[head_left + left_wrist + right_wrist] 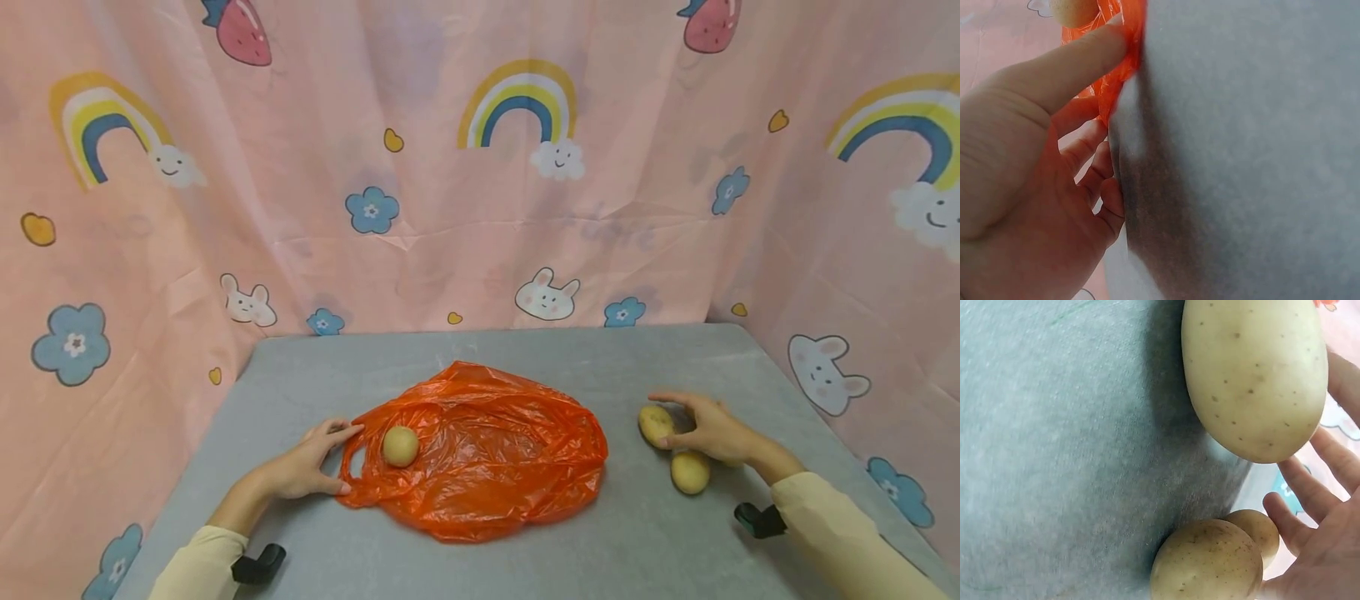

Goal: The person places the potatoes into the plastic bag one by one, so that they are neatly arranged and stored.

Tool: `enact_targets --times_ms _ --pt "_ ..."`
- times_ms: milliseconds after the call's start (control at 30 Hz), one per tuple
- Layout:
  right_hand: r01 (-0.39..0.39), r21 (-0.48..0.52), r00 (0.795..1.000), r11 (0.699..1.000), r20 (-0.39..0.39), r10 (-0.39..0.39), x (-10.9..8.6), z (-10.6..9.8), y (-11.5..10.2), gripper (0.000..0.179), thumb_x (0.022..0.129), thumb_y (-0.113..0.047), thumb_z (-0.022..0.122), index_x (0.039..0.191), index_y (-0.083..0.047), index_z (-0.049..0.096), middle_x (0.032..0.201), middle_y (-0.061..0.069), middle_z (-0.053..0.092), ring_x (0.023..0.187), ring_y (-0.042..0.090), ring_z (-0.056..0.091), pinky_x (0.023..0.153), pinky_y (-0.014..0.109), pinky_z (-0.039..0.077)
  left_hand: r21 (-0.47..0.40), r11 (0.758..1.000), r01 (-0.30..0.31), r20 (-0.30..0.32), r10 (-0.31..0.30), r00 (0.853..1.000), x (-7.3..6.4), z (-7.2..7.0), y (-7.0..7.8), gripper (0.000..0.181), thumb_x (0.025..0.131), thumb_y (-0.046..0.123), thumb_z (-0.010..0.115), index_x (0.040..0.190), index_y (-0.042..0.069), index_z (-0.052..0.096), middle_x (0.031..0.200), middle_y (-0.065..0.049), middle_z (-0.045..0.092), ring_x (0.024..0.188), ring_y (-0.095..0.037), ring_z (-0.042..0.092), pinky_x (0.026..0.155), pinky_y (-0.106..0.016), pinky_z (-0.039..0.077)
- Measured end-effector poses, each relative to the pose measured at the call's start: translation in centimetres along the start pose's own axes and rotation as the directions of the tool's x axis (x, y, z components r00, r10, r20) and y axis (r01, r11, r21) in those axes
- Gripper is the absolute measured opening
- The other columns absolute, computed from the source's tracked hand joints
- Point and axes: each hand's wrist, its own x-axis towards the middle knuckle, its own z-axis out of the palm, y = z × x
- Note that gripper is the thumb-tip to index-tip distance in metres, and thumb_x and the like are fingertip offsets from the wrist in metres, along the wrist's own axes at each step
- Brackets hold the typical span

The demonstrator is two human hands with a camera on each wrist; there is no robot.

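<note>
An orange plastic bag [495,467] lies spread on the table, a round potato [401,447] on its left part. My left hand [303,467] is at the bag's left end, thumb and index finger spread apart, touching its handle edge; the left wrist view shows the thumb on the plastic [1110,94]. My right hand [712,429] spreads thumb and fingers about an oval potato [657,427], and a second potato [690,472] lies below it. In the right wrist view a large potato [1254,381] is nearest, with two more [1207,565] beside straight fingers [1310,490].
The grey table [330,367] extends around the bag. Pink printed curtain [450,267] hangs behind it and on both sides. Each wrist carries a black mount [258,565] near the table's front.
</note>
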Motion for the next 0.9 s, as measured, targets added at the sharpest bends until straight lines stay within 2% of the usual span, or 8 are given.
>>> enact_targets --times_ms 133,400,800,900 --pt "0.012 -0.019 1.000 1.000 0.005 -0.012 0.14 0.11 0.02 0.068 0.081 -0.025 0.084 0.137 0.004 0.058 0.141 0.033 0.054 0.131 0.060 0.042 0.095 0.084 0.010 -0.003 1.000 0.008 0.001 -0.008 1.000 -0.08 0.06 0.04 0.090 0.079 0.028 0.086 0.154 0.006 0.041 0.155 -0.022 0.031 0.140 -0.048 0.027 0.111 -0.073 0.025" --pt "0.007 -0.063 1.000 0.998 0.017 -0.006 0.20 0.31 0.09 0.069 0.079 -0.026 0.086 0.136 0.002 0.060 0.138 0.029 0.059 0.125 0.054 0.051 0.094 0.070 0.019 -0.012 1.000 -0.014 -0.007 0.014 1.000 -0.03 0.02 -0.03 0.089 0.080 0.028 0.085 0.153 0.004 0.041 0.154 -0.023 0.032 0.139 -0.048 0.028 0.110 -0.073 0.026" --pt "-0.010 -0.072 1.000 0.997 0.007 0.011 0.48 0.23 -0.33 0.070 0.080 -0.030 0.085 0.136 0.003 0.059 0.136 0.030 0.060 0.125 0.055 0.052 0.096 0.070 0.021 -0.015 1.000 -0.019 -0.007 0.019 1.000 -0.04 0.01 -0.31 0.090 0.080 0.029 0.085 0.154 0.004 0.041 0.155 -0.024 0.030 0.140 -0.050 0.026 0.110 -0.074 0.025" --pt "-0.033 -0.054 0.999 0.998 0.002 0.033 0.57 0.11 -0.50 0.072 0.081 -0.031 0.084 0.139 0.003 0.057 0.139 0.030 0.058 0.127 0.055 0.050 0.102 0.070 0.028 -0.008 1.000 -0.023 -0.007 0.023 1.000 0.01 0.00 -0.36 0.090 0.080 0.029 0.085 0.154 0.004 0.041 0.155 -0.024 0.030 0.140 -0.050 0.026 0.110 -0.074 0.026"
